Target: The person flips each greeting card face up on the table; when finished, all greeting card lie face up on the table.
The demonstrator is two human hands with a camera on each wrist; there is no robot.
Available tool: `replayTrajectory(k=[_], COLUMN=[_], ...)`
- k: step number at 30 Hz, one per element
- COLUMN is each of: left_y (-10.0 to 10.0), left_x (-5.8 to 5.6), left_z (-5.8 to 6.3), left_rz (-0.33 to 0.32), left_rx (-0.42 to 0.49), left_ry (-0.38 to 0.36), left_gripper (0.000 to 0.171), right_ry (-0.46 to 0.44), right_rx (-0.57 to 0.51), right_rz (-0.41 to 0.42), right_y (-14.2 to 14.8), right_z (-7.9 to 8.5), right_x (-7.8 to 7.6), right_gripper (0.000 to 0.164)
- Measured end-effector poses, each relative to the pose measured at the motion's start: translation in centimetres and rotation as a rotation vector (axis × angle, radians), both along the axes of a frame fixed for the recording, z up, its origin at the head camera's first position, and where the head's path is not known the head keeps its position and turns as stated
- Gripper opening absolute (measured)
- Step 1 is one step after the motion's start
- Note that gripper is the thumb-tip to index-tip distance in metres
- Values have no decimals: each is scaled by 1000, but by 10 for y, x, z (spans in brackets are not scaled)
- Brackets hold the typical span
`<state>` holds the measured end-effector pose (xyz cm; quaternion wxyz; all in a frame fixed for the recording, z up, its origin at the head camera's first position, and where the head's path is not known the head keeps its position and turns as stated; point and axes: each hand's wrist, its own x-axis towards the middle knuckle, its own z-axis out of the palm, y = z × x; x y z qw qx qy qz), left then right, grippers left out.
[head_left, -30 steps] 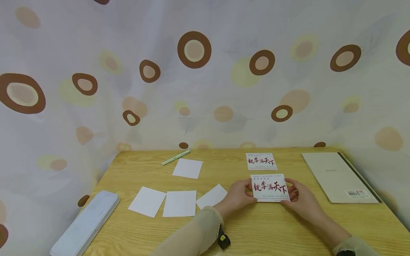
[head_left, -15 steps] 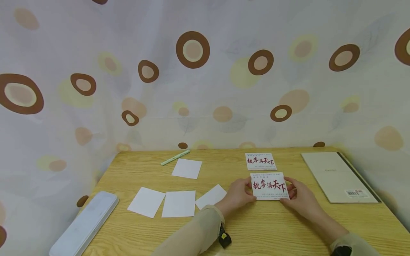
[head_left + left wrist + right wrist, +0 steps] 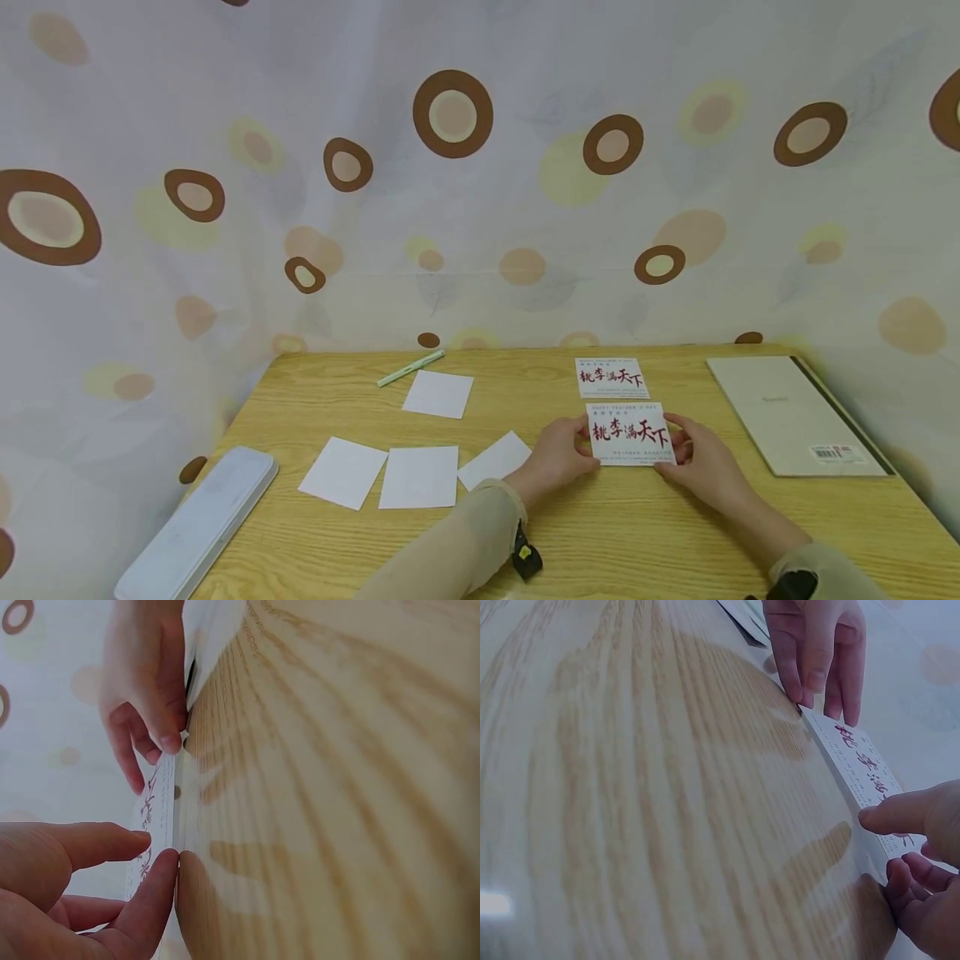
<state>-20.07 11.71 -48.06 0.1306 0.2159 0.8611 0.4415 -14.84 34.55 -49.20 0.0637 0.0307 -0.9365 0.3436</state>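
A white card with red Chinese characters [image 3: 632, 433] lies flat or nearly flat at the right of the middle of the table. My left hand [image 3: 555, 458] holds its left edge and my right hand [image 3: 705, 462] its right edge, fingers bent at the sides. Close up, the right wrist view has the right thumb [image 3: 892, 814] over the card's near edge, with curled fingers at its end. In the left wrist view, thumb and forefinger of the left hand [image 3: 82, 892] meet at the card's edge. Just beyond lies a matching printed card [image 3: 612, 379].
Left of my hands lie several blank white cards [image 3: 418, 477], one partly behind the left hand. A pale green pen [image 3: 411, 368] is at the back. A pale case [image 3: 198, 521] stands at the left edge, a beige notebook [image 3: 787, 417] at the right. A patterned curtain [image 3: 480, 217] closes the back.
Both hands have shifted the held card slightly away from me, toward the matching card behind it. Their hold looks the same, and the other things have stayed put.
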Motion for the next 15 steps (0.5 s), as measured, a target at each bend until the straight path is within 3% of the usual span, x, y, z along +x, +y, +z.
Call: replayTrajectory(k=[6,15], left_y=[-1,-1], left_x=[-1,-1], left_z=[0,-2], left_rz=[-24,-36], left_rx=[-21,-23], left_ry=[28,29], left_gripper=[28,32], right_ry=[-2,-15], right_rx=[7,1], right_rz=[-5,1], right_y=[1,3], right_z=[-1,0], right_x=[-2,-5], right_gripper=[75,74])
